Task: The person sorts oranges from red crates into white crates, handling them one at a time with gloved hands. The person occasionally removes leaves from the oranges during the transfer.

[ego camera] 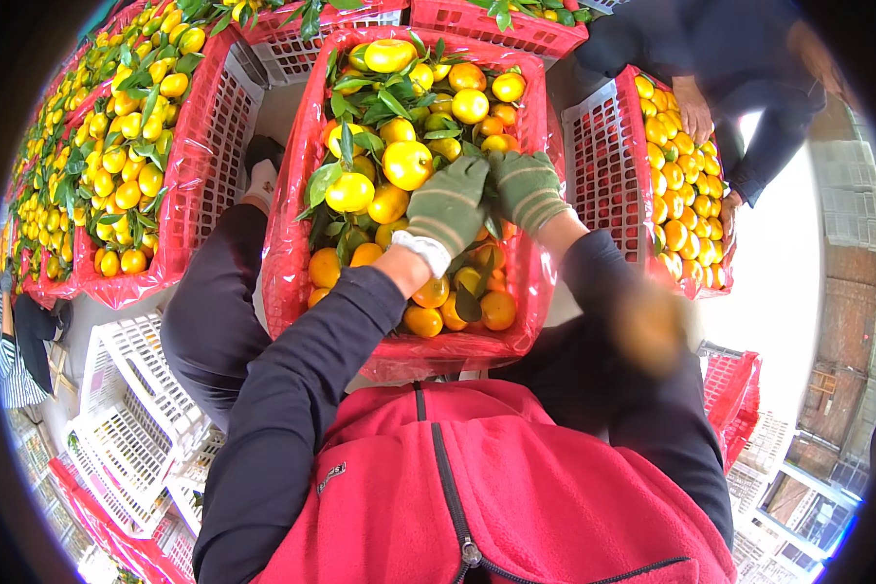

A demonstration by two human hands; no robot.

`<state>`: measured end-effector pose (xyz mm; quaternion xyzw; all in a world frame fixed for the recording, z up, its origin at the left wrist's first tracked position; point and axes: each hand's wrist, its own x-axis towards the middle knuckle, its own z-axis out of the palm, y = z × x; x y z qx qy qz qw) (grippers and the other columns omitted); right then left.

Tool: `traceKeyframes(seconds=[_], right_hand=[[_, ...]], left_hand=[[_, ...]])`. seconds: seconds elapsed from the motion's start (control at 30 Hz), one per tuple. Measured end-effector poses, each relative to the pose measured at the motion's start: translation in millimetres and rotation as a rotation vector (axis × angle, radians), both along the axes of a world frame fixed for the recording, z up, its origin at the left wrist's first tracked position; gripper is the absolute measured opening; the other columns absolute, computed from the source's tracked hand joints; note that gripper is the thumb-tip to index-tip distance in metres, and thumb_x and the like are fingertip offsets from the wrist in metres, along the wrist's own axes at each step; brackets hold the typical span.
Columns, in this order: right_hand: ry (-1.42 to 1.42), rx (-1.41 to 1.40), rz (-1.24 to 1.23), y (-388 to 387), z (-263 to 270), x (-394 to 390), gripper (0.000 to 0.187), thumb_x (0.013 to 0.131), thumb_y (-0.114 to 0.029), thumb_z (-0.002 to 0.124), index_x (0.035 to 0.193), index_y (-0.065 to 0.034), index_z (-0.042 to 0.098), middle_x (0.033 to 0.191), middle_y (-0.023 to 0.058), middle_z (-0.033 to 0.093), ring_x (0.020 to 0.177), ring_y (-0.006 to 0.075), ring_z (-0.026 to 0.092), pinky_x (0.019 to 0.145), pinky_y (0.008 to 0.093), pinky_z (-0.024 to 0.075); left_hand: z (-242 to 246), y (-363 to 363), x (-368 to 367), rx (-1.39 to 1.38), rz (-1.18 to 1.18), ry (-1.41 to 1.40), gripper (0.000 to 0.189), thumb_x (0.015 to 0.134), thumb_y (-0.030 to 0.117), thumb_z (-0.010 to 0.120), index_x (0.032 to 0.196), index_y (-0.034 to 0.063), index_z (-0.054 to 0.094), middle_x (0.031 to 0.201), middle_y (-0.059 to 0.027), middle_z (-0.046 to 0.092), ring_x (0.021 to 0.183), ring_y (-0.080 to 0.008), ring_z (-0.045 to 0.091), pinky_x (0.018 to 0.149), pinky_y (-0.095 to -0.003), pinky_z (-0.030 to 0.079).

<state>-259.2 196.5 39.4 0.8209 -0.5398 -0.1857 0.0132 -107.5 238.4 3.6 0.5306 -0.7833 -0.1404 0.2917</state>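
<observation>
A plastic crate lined with red film (292, 212) stands between my knees, full of mandarin oranges (407, 165) with green leaves (390, 102) among them. My left hand (449, 208), in a green striped knit glove with a white cuff, lies over the fruit at the crate's middle right. Close beside it, near the right wall, is my right hand (529, 191) in a matching glove. The fingers of both hands come together over dark leaves and fruit; what lies between or under the fingertips is hidden.
Red-lined crates of leafy mandarins (128, 168) line the left side, with others at the top. At right, a person's hand (692, 109) rests at another crate of mandarins (675, 182). White plastic crates (128, 431) lie at lower left. A blurred orange-brown object (650, 325) overlaps my right arm.
</observation>
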Motion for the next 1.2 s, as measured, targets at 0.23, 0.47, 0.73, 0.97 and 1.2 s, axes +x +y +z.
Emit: traceKeyframes(seconds=[0.23,0.47,0.73,0.97,1.2], right_hand=[[0.13,-0.101,0.083,13,-4,-5,0.046,0.087,-0.041,0.059,0.122,-0.011,0.062,0.117,0.0116,0.066,0.125,0.0321,0.05,0.105,0.0654,0.0284],[0.045,0.243,-0.017,-29,37,-1,0.039,0.087,-0.039,0.063,0.116,-0.0129,0.065,0.113,0.0124,0.07,0.105,0.0297,0.068,0.092,0.0492,0.051],[-0.387,0.193,-0.063,-46,11,63,0.065,0.079,-0.038,0.074,0.131,-0.0045,0.052,0.123,0.0254,0.063,0.112,0.0399,0.063,0.094,0.0461,0.0517],[-0.882,0.139,-0.304,-77,-11,-19,0.047,0.083,-0.021,0.068,0.126,-0.0071,0.059,0.107,0.0214,0.069,0.1,0.0312,0.068,0.087,0.0376,0.0522],[-0.524,-0.242,-0.164,-71,-4,-29,0.042,0.085,-0.025,0.063,0.125,-0.0107,0.061,0.115,0.0182,0.068,0.103,0.038,0.066,0.09,0.0431,0.0527]], left_hand=[[3,-27,-24,-0.011,-0.131,-0.531,0.027,0.085,0.024,0.064,0.109,0.0114,0.065,0.1,-0.007,0.068,0.094,-0.0256,0.065,0.077,-0.0402,0.053],[26,-9,16,0.058,-0.332,-0.089,0.045,0.077,0.011,0.069,0.121,0.0069,0.06,0.124,-0.0149,0.059,0.106,-0.0335,0.063,0.091,-0.0444,0.052],[64,-35,112,0.128,-0.132,-0.443,0.071,0.071,0.034,0.082,0.132,0.0121,0.053,0.123,-0.0127,0.062,0.116,-0.0313,0.058,0.106,-0.0436,0.04],[75,-53,135,0.636,-0.118,1.215,0.056,0.091,0.018,0.064,0.143,0.0069,0.047,0.131,-0.0098,0.061,0.118,-0.0194,0.061,0.096,-0.0328,0.05],[73,-40,137,0.458,-0.175,0.736,0.07,0.081,0.01,0.071,0.145,0.0026,0.042,0.133,-0.0115,0.057,0.123,-0.0199,0.056,0.104,-0.0328,0.046]])
